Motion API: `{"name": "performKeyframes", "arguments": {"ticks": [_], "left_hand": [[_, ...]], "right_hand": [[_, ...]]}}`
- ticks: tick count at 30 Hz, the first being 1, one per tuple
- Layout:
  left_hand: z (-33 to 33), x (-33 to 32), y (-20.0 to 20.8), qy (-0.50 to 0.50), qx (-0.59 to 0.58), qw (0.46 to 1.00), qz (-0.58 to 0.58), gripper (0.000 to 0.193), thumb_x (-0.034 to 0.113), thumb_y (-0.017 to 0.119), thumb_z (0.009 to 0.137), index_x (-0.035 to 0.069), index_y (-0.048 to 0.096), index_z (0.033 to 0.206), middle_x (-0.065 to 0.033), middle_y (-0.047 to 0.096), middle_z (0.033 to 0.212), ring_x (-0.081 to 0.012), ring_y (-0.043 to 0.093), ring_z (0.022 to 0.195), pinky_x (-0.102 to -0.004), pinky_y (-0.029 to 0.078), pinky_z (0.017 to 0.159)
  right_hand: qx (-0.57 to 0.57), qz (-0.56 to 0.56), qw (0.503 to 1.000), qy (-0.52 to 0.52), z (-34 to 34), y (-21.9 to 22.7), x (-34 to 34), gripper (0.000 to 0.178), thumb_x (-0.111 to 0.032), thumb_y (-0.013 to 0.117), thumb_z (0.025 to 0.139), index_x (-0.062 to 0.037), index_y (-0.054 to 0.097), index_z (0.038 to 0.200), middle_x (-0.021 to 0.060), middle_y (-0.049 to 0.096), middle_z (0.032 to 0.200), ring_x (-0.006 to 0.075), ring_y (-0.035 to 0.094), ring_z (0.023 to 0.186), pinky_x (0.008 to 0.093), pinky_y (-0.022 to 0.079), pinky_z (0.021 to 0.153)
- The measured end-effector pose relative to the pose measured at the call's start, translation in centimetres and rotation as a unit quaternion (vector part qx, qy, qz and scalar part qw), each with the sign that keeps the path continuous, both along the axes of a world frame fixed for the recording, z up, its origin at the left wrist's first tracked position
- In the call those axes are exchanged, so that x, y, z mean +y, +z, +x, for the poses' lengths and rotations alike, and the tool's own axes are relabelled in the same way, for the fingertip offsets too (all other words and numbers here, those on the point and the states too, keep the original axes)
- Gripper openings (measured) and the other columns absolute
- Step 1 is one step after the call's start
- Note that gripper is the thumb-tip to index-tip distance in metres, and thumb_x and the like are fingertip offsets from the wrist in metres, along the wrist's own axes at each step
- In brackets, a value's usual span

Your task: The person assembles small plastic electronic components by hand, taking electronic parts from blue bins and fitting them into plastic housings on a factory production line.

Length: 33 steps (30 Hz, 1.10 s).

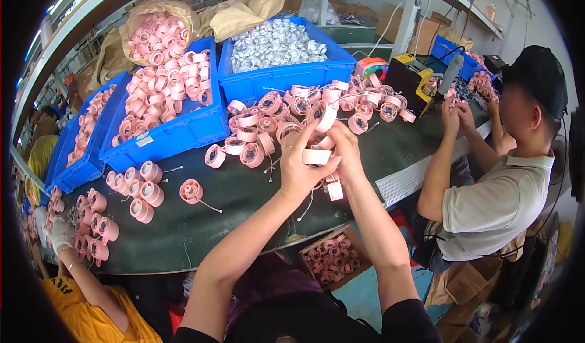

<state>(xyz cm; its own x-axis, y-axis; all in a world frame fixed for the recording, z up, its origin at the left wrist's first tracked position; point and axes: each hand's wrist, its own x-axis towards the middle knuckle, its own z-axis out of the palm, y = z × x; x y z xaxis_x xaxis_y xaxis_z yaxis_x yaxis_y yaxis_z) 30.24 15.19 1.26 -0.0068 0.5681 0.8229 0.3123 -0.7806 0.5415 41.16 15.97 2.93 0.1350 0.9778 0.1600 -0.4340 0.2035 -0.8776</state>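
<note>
Over the middle of the green table, my left hand (297, 167) and my right hand (345, 148) are close together. Thumb and fingers of my left hand close round a pink round plastic housing (316, 157). My right hand is closed on pink housings too; a ring-shaped one (327, 120) shows above the fingers and another (334, 190) below the palm. Just how these pieces touch is hidden by the fingers. Behind my hands lies a loose heap of pink housings (268, 123) with dark inner parts and thin white wires.
Blue bins hold pink rings (173, 138) and silvery-white small parts (286, 75). Several housings (141, 190) stand at left, near a co-worker's gloved hand (62, 232). Another co-worker (493, 190) sits at right beside a yellow-black device (409, 84). A carton (332, 261) stands below the table edge.
</note>
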Motion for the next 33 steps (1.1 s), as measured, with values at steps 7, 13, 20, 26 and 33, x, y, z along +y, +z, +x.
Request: {"name": "performKeyframes", "arguments": {"ticks": [7, 13, 20, 26, 33], "left_hand": [[2.5, -7.2, 3.3, -0.083, 0.077, 0.993, 0.029, 0.075, 0.027, 0.082, 0.05, 0.012, 0.056, 0.119, -0.0082, 0.05, 0.093, -0.0329, 0.048, 0.097, -0.0431, 0.042, 0.087], [5.1, -14.7, -1.3, -0.224, 0.065, 0.972, -0.004, 0.07, 0.027, 0.084, 0.049, 0.008, 0.06, 0.112, -0.0074, 0.051, 0.096, -0.0333, 0.049, 0.097, -0.0445, 0.042, 0.088], [6.1, -18.0, -13.6, -0.283, 0.145, 0.932, -0.177, 0.074, 0.031, 0.081, 0.056, 0.013, 0.053, 0.122, -0.0081, 0.052, 0.1, -0.0314, 0.051, 0.098, -0.0387, 0.047, 0.083], [8.4, -14.5, -23.6, -0.354, 0.192, 0.848, -0.345, 0.084, 0.036, 0.08, 0.061, 0.01, 0.041, 0.131, -0.0161, 0.048, 0.116, -0.0339, 0.048, 0.109, -0.042, 0.042, 0.09], [8.2, -13.3, -28.1, -0.345, 0.418, 0.764, -0.349, 0.092, 0.045, 0.066, 0.078, 0.004, 0.015, 0.143, -0.0261, 0.03, 0.14, -0.0322, 0.022, 0.134, -0.0355, 0.018, 0.108]], "right_hand": [[0.015, -0.024, 0.992, -0.125, 3.2, 2.1, -9.8, 0.026, -0.013, 0.052, 0.085, -0.0014, 0.057, 0.108, 0.0033, 0.06, 0.07, 0.0074, 0.055, 0.054, 0.0192, 0.045, 0.05], [0.054, -0.026, 0.977, -0.205, 5.7, -4.5, -20.9, 0.028, -0.012, 0.05, 0.086, 0.002, 0.054, 0.11, 0.0092, 0.061, 0.1, 0.0156, 0.06, 0.087, 0.0271, 0.049, 0.075], [0.034, -0.211, 0.928, -0.305, 5.3, -16.3, -25.0, 0.023, -0.013, 0.051, 0.085, -0.0012, 0.057, 0.104, 0.0061, 0.063, 0.087, 0.0093, 0.059, 0.067, 0.02, 0.047, 0.056], [-0.344, -0.163, 0.863, -0.332, 7.3, -29.2, -22.6, 0.033, -0.024, 0.05, 0.086, 0.0026, 0.06, 0.103, 0.0057, 0.061, 0.096, 0.0148, 0.057, 0.083, 0.0263, 0.046, 0.072], [-0.001, -0.39, 0.874, -0.29, 11.2, -36.7, -20.5, 0.055, -0.028, 0.055, 0.085, -0.0011, 0.043, 0.131, 0.0069, 0.061, 0.101, 0.0202, 0.059, 0.087, 0.027, 0.047, 0.077]]}}
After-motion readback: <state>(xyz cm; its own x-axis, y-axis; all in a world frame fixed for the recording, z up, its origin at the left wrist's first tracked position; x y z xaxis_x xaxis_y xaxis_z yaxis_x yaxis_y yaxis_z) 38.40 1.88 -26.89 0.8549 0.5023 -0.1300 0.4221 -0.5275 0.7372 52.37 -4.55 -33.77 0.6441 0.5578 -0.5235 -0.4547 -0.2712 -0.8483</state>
